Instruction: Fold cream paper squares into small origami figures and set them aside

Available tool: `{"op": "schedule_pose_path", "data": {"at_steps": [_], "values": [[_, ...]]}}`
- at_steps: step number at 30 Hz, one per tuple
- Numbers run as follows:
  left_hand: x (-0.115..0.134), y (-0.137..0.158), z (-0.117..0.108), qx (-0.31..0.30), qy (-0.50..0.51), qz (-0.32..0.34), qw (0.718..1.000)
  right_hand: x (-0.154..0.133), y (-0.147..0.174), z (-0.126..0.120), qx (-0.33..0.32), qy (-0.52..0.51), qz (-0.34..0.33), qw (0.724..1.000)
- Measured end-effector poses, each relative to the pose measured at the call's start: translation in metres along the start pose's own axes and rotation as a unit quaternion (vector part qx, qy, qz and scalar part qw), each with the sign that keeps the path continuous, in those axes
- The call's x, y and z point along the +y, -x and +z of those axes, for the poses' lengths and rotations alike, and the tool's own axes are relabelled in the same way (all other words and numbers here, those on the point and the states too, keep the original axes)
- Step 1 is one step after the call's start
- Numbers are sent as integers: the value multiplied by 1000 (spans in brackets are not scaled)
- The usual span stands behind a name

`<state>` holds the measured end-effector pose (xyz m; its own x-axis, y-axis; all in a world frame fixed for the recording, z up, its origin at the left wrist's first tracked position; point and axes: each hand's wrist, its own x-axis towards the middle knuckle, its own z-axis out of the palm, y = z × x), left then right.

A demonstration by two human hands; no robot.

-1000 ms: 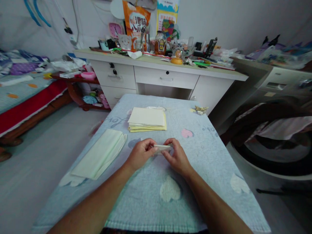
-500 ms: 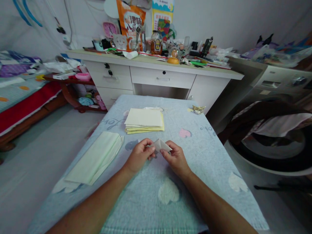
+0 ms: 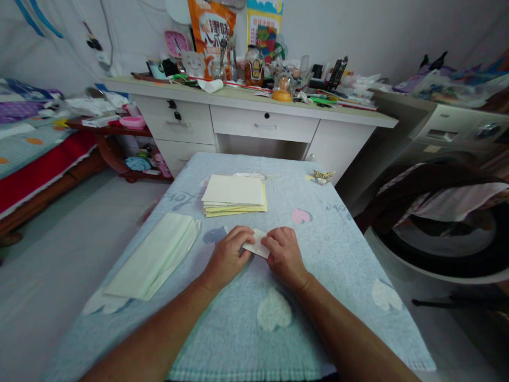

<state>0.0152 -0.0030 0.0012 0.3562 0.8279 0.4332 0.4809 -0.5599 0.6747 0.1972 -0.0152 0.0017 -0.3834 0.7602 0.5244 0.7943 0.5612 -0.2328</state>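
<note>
Between my two hands is a small folded piece of white paper, held low over the cloth-covered table. My left hand pinches its left end, thumb below and fingers above. On the other side, my right hand grips the right end with curled fingers, which hide part of the paper. Beyond them lies a stack of cream and yellow paper sheets. To the left rests a pale green folded sheet bundle. A small patterned folded-paper piece sits at the table's far right corner.
A blue cloth with heart prints covers the table. Behind it stands a white desk crowded with a jar, bags and small items. A front-loading washing machine is at the right, a bed at the left.
The folded paper has gone from a pointed, peaked shape to a flatter strip. Both hands have turned, with fingers now curled over the paper from above.
</note>
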Motion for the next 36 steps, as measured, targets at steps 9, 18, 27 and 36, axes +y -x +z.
{"op": "schedule_pose_path", "data": {"at_steps": [9,18,27,36], "values": [[-3,4,-3,-120,-92,12,988,0,-2,-2,-164,-29,11,986],[-5,0,-7,-127,-134,-26,982,20,3,-8,-156,-131,94,974],[-12,-2,-7,-96,-119,-67,986,22,-1,-5,-154,-133,157,966],[-13,-4,-5,-95,-150,-98,979,20,-6,-1,-156,-103,222,957]]}}
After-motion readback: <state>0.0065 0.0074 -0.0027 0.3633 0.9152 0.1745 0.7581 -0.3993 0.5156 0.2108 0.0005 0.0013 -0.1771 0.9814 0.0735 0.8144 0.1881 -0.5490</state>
